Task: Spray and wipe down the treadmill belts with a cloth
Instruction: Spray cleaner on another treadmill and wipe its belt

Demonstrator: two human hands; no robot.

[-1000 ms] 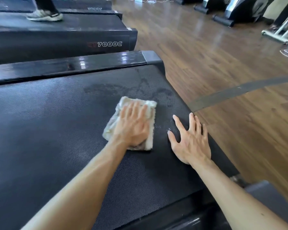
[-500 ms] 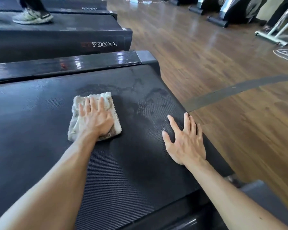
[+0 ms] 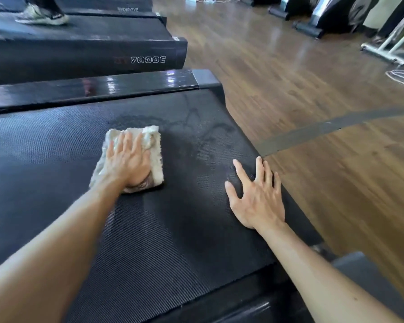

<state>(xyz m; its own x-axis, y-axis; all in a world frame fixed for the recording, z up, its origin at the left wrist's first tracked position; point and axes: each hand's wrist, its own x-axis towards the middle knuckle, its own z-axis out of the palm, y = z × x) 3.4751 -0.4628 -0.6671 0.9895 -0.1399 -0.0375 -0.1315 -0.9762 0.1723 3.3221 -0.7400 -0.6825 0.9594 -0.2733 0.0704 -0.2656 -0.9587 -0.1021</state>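
A black ribbed treadmill belt (image 3: 173, 241) fills the lower left of the head view. A folded white cloth (image 3: 156, 159) lies on it left of centre. My left hand (image 3: 126, 164) presses flat on the cloth, fingers pointing away from me. My right hand (image 3: 257, 199) rests flat on the belt near its right edge, fingers spread, holding nothing. Damp streaks (image 3: 203, 134) darken the belt between the cloth and the far right corner. No spray bottle is in view.
A glossy black side rail (image 3: 91, 87) borders the belt's far side. Beyond it stands another treadmill (image 3: 79, 38) with a person's shoe (image 3: 41, 16) on it. Wooden floor (image 3: 313, 89) lies to the right, with other machines (image 3: 324, 17) at the back.
My left hand slid the cloth leftwards across the belt from a spot close to my right hand, then nearly stopped. My right hand has stayed in place.
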